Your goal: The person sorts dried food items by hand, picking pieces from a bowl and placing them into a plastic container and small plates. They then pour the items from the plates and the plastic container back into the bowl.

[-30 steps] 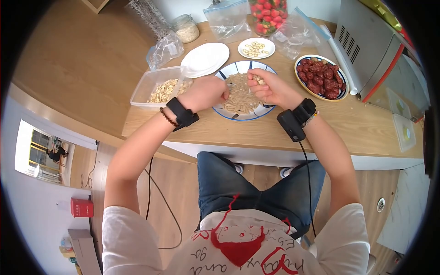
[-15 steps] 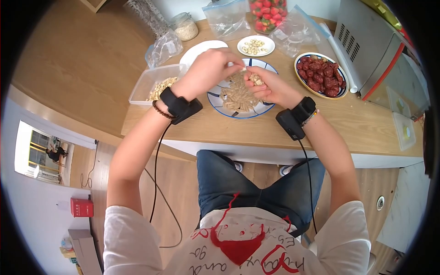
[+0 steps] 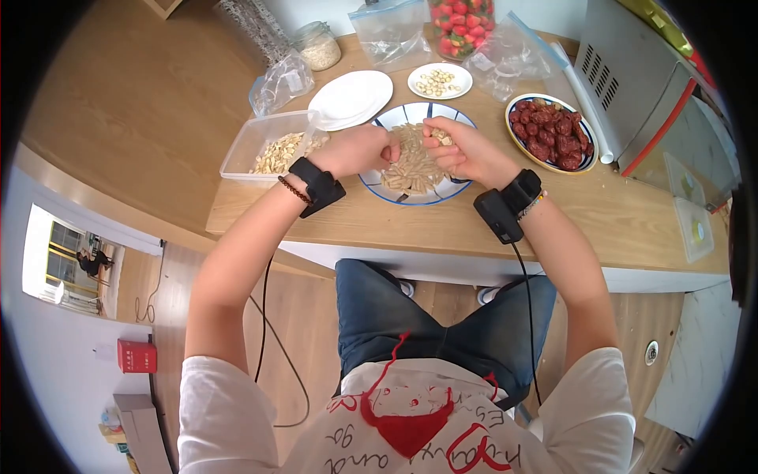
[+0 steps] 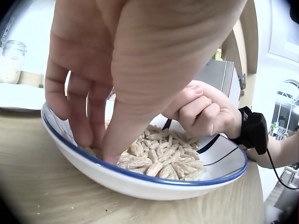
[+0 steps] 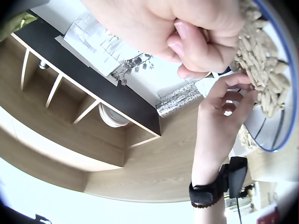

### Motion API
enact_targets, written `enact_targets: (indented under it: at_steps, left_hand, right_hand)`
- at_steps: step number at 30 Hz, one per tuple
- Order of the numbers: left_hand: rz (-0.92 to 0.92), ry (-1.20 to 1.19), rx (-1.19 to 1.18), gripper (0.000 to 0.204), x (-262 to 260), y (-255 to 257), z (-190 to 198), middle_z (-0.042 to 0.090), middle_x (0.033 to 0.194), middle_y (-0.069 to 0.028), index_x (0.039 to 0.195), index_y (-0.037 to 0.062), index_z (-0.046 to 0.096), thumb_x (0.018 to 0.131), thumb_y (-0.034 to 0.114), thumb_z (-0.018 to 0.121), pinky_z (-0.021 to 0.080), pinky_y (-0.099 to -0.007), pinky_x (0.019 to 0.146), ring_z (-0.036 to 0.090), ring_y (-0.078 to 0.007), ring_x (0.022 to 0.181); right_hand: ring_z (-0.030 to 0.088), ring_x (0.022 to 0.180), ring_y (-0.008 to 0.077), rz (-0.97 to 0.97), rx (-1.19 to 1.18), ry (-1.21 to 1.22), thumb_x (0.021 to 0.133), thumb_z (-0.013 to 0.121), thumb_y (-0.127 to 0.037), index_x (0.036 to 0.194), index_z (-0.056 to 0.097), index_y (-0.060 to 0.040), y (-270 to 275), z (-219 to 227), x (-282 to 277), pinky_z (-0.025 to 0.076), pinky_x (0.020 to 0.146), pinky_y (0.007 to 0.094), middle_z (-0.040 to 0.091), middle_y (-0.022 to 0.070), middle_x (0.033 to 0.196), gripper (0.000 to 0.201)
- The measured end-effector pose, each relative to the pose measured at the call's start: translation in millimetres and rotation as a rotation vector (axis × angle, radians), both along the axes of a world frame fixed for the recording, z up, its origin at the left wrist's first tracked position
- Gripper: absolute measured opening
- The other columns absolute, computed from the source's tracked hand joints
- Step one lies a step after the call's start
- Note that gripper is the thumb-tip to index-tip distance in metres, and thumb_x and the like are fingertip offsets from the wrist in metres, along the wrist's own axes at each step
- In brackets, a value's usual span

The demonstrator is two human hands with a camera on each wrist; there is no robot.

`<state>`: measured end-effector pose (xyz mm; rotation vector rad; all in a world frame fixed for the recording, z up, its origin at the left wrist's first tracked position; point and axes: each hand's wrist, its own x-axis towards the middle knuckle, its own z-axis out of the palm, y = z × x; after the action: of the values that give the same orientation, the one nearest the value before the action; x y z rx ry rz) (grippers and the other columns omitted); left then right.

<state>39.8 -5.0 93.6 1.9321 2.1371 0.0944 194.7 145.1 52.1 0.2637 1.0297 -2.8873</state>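
A shallow white dish with blue lines (image 3: pixel 377 190) (image 4: pixel 205 190) holds a pile of long pale pieces (image 3: pixel 414 167) (image 4: pixel 161 156) (image 5: pixel 261 63). My left hand (image 3: pixel 359 152) (image 4: pixel 126 60) (image 5: pixel 217 123) reaches over the dish's left side, thumb and fingertips close together at the pile; whether a piece is between them is hidden. Above the dish's right side, my right hand (image 3: pixel 474 156) (image 4: pixel 198 112) (image 5: pixel 196 32) curls its fingers round several pale pieces (image 3: pixel 443 137), thumb against the index finger. In the right wrist view those held pieces are hidden by the fingers.
A clear box of pale flakes (image 3: pixel 237 154) and a white plate (image 3: pixel 351 99) stand left. Behind are a small plate of round pieces (image 3: pixel 462 80), plastic bags (image 3: pixel 391 35) and a strawberry container (image 3: pixel 462 28). Right stand a bowl of red dates (image 3: pixel 562 138) and a grey appliance (image 3: pixel 632 87).
My left hand went from the dish's left side up to beside the right fingers, then came back down to the pile. My right hand has stayed nearly still, holding its pieces.
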Motion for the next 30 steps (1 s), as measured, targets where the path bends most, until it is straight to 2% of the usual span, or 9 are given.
enact_targets:
  at_steps: [10, 16, 22, 25, 28, 30]
  left_hand:
    - [0.030, 0.061, -0.041, 0.011, 6.8, 0.3, 6.1, 0.065, 0.080, -0.0065, 0.081, 0.0058, 0.064, 0.073, 0.013, 0.065, 0.048, -0.0334, 0.070, 0.063, -0.0234, 0.079]
    - [0.029, -0.028, 0.047, 0.014, 2.7, 0.7, -2.2, 0.066, 0.079, -0.0085, 0.084, 0.0051, 0.065, 0.074, 0.015, 0.064, 0.049, -0.0327, 0.068, 0.063, -0.0229, 0.076]
    - [0.079, 0.004, -0.061, 0.014, 14.6, 7.4, 1.8, 0.066, 0.078, -0.0088, 0.084, 0.0047, 0.066, 0.076, 0.015, 0.066, 0.048, -0.0308, 0.066, 0.063, -0.0207, 0.072]
    - [0.040, 0.080, 0.020, 0.015, 15.6, 7.1, 8.6, 0.066, 0.074, -0.0107, 0.080, 0.0047, 0.067, 0.075, 0.019, 0.064, 0.049, -0.0332, 0.067, 0.064, -0.0231, 0.072]
    - [0.116, -0.067, 0.226, 0.014, 8.3, 13.7, 34.8, 0.067, 0.077, -0.0111, 0.082, 0.0056, 0.068, 0.076, 0.018, 0.064, 0.050, -0.0337, 0.068, 0.064, -0.0238, 0.072]
    - [0.082, -0.095, 0.302, 0.014, 23.5, 16.7, 60.1, 0.067, 0.081, -0.0107, 0.083, 0.0064, 0.069, 0.077, 0.018, 0.063, 0.050, -0.0346, 0.068, 0.064, -0.0247, 0.073]
  right_hand:
    - [0.030, 0.043, 0.0020, 0.008, -0.002, 0.029, 0.092, 0.048, -0.019, 0.085, 0.047, -0.0038, -0.5, -0.7, -0.6, 0.022, 0.033, 0.0153, 0.044, 0.0014, 0.070, 0.017]
    - [0.031, 0.043, 0.0019, -0.018, 0.058, 0.016, 0.093, 0.048, -0.020, 0.084, 0.047, -0.0043, -2.3, 2.1, 0.9, 0.022, 0.034, 0.0151, 0.045, 0.0010, 0.069, 0.018]
    - [0.030, 0.044, 0.0021, -0.014, 0.095, 0.015, 0.092, 0.048, -0.020, 0.084, 0.047, -0.0045, -2.4, 2.6, 1.7, 0.022, 0.034, 0.0154, 0.044, 0.0009, 0.069, 0.018]
    - [0.030, 0.044, 0.0021, -0.016, 0.038, -0.002, 0.092, 0.048, -0.020, 0.085, 0.047, -0.0042, -2.7, 2.4, 1.0, 0.022, 0.034, 0.0156, 0.044, 0.0012, 0.069, 0.018]
    - [0.030, 0.043, 0.0002, -0.019, 0.054, 0.025, 0.093, 0.049, -0.022, 0.085, 0.047, -0.0054, -4.3, 0.2, 1.2, 0.022, 0.033, 0.0138, 0.043, -0.0002, 0.069, 0.018]
    - [0.030, 0.043, 0.0014, -0.015, 0.040, 0.027, 0.093, 0.048, -0.021, 0.085, 0.047, -0.0043, -3.4, 0.0, 1.7, 0.022, 0.034, 0.0148, 0.043, 0.0010, 0.070, 0.018]
